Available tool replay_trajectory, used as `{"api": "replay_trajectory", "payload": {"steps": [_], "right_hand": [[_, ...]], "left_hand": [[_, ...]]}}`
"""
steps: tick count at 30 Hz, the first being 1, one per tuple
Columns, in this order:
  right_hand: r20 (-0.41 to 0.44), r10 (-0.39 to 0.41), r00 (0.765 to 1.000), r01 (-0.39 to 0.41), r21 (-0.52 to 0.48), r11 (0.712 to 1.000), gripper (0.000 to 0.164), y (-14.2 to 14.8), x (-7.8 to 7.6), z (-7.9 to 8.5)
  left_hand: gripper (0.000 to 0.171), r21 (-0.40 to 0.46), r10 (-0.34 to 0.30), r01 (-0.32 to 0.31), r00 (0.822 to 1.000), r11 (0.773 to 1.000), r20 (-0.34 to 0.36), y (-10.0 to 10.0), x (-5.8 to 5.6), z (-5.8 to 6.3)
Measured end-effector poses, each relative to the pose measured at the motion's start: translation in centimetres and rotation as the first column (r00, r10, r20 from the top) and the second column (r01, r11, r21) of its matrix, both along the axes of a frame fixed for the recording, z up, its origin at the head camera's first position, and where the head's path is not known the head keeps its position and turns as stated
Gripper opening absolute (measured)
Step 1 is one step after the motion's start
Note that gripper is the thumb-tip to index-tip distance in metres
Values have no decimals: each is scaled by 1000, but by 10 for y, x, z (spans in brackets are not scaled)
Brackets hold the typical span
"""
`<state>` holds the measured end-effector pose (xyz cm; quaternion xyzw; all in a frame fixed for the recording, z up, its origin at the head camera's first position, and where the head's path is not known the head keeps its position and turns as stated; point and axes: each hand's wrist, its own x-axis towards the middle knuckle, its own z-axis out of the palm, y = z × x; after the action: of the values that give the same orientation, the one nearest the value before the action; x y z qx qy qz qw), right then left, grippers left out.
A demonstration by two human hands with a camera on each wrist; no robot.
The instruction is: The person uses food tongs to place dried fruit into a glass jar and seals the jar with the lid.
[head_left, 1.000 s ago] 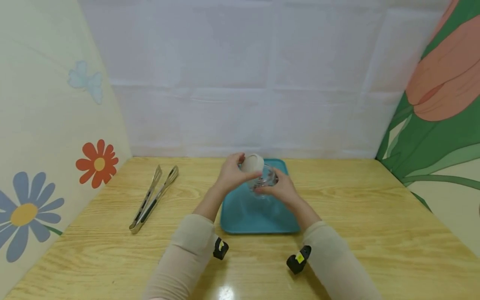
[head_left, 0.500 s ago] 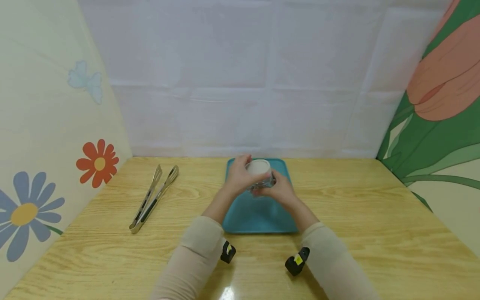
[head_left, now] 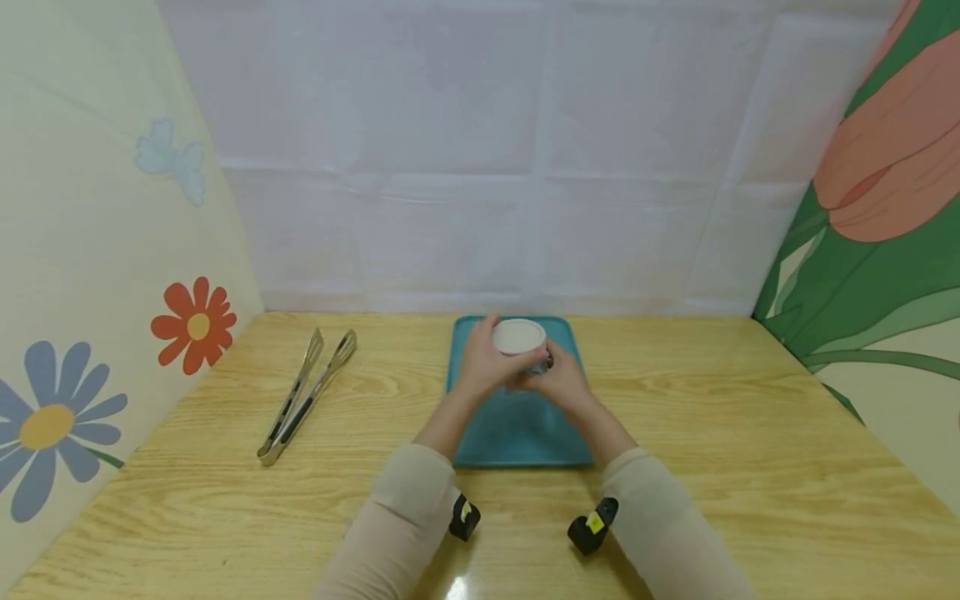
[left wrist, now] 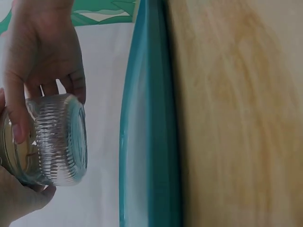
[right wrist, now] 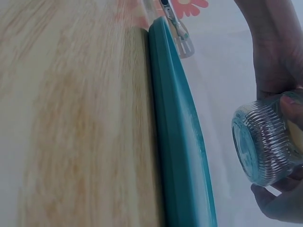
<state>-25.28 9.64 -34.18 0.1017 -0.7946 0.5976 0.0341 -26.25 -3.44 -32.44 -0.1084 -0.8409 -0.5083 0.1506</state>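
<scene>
A clear ribbed glass jar (left wrist: 57,142) is held upright above the blue tray (head_left: 525,433), topped by a round white lid (head_left: 519,336). My left hand (head_left: 482,364) grips around the lid, its thumb along the near side. From the right, my right hand (head_left: 562,382) grips the glass body. In the right wrist view the ribbed side and base of the jar show between both hands, apart from the tray. Whether the lid is fully seated cannot be told, as fingers cover much of its edge.
Metal tongs (head_left: 303,400) with dark grips lie spread on the wooden table (head_left: 712,417) to the left. White cloth (head_left: 480,167) hangs at the back edge. Painted flower panels (head_left: 892,167) stand at both sides.
The white lid, tilted beside the jar's mouth a second ago, now lies level on top of the jar. My left hand has moved right with it; the right hand has stayed nearly in place.
</scene>
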Motion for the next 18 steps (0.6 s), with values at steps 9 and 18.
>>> {"api": "replay_trajectory", "payload": {"steps": [9, 18], "right_hand": [[-30, -33, 999, 32, -31, 999, 57, -2, 2, 0], [13, 35, 999, -34, -76, 997, 62, 3, 4, 1]], "left_hand": [[86, 119, 64, -64, 998, 991, 9, 8, 5, -4], [82, 145, -107, 94, 991, 985, 84, -1, 1, -3]]}}
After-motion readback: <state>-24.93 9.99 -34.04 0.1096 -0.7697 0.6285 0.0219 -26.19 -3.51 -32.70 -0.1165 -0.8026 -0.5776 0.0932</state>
